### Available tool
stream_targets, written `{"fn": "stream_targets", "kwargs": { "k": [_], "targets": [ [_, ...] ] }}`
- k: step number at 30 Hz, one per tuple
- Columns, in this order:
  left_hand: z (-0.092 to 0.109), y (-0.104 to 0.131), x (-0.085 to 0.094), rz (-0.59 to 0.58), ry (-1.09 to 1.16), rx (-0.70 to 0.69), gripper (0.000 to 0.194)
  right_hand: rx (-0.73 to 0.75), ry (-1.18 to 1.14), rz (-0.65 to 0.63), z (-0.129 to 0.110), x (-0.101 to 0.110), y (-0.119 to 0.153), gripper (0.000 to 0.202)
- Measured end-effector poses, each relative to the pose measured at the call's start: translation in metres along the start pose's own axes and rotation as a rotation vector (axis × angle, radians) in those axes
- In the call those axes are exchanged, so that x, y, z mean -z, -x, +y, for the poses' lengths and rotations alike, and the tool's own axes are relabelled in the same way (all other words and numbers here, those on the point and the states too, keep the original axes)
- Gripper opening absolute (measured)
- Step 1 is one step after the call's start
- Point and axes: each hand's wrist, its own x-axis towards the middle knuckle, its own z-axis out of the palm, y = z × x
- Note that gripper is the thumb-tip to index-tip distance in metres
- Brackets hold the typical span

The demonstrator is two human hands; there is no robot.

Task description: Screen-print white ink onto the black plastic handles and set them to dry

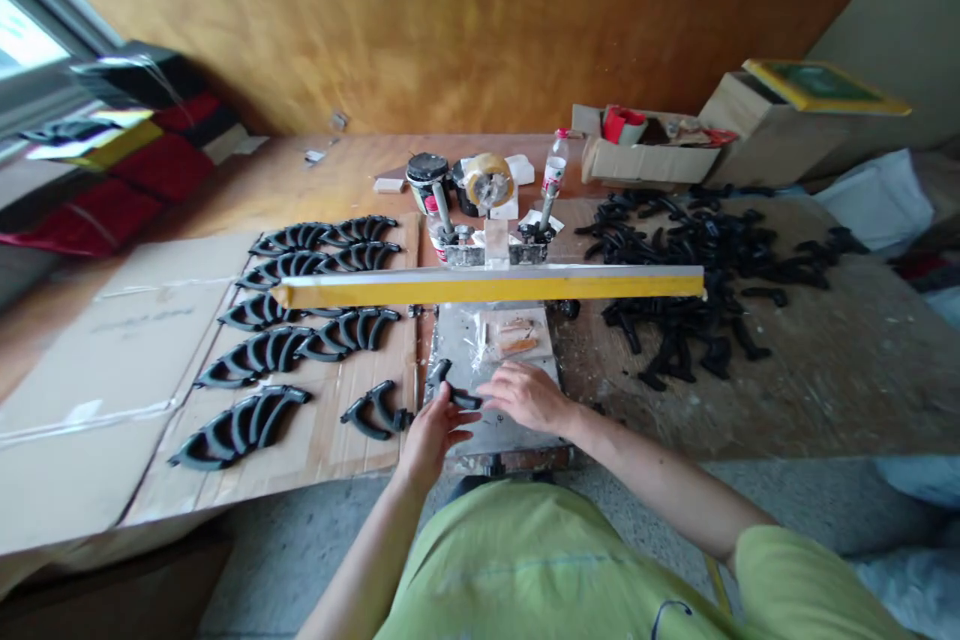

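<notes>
My left hand (433,430) grips a curved black part (463,399) over the front of a grey work plate (491,435). Close to that part's right end is my right hand (529,396), its fingers bent together; whether they pinch anything is too small to tell. Another short black piece (441,373) shows just above my left fingertips. Left of my left hand, a small group of curved black parts (377,410) lies on cardboard (322,450). A long yellow-edged bar (487,290) crosses above the plate.
Rows of nested black parts (259,350) cover the left cardboard. A loose heap of black parts (682,250) lies at the right. Behind the bar stand a tape roll (489,182), a black-lidded tub (427,170) and a bottle (556,160). An open carton (652,163) sits back right.
</notes>
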Motion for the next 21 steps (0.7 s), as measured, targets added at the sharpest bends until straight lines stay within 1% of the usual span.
{"fn": "stream_targets", "kwargs": {
  "k": [1,2,4,5,6,7,8,9,11,13,15,17,18,19,20,21],
  "targets": [
    [-0.002,-0.002,0.021,0.078,-0.018,-0.012,0.036,-0.074,0.034,0.007,0.016,0.006,0.01,0.021],
    [-0.003,-0.004,0.045,0.171,-0.044,-0.033,0.037,-0.21,0.093,0.037,0.04,0.016,0.022,0.025],
    [-0.004,-0.009,0.098,0.426,-0.11,-0.053,0.038,-0.565,0.301,0.102,0.097,0.041,0.05,0.034],
    [-0.006,-0.011,0.124,0.522,-0.161,-0.056,0.038,-0.714,0.408,0.095,0.125,0.053,0.065,0.035],
    [-0.009,-0.014,0.147,0.611,-0.224,0.002,0.04,-0.831,0.497,0.043,0.15,0.064,0.08,0.035],
    [-0.012,-0.016,0.164,0.666,-0.303,0.05,0.041,-0.906,0.56,-0.019,0.171,0.072,0.093,0.034],
    [-0.016,-0.019,0.177,0.692,-0.387,0.093,0.044,-0.939,0.603,-0.081,0.187,0.077,0.104,0.033],
    [-0.019,-0.021,0.184,0.692,-0.473,0.12,0.047,-0.948,0.636,-0.133,0.197,0.08,0.111,0.033],
    [-0.021,-0.026,0.188,0.622,-0.651,0.119,0.052,-0.914,0.692,-0.167,0.204,0.08,0.118,0.03],
    [-0.015,-0.031,0.185,0.53,-0.843,0.126,0.054,-0.851,0.715,-0.136,0.199,0.077,0.112,0.022],
    [0.0,-0.037,0.182,0.474,-0.995,0.164,0.051,-0.801,0.638,-0.081,0.187,0.072,0.095,0.016],
    [0.022,-0.042,0.177,0.472,-1.077,0.187,0.047,-0.751,0.493,0.014,0.167,0.064,0.07,0.017],
    [0.035,-0.044,0.171,0.475,-1.091,0.161,0.045,-0.7,0.424,0.076,0.154,0.059,0.055,0.017],
    [0.049,-0.045,0.161,0.467,-1.092,0.101,0.043,-0.621,0.369,0.141,0.139,0.053,0.039,0.017],
    [0.064,-0.046,0.148,0.448,-1.078,0.022,0.041,-0.518,0.327,0.198,0.124,0.045,0.023,0.017],
    [0.079,-0.046,0.13,0.424,-1.036,-0.117,0.041,-0.398,0.294,0.228,0.109,0.037,0.009,0.016]
  ]
}}
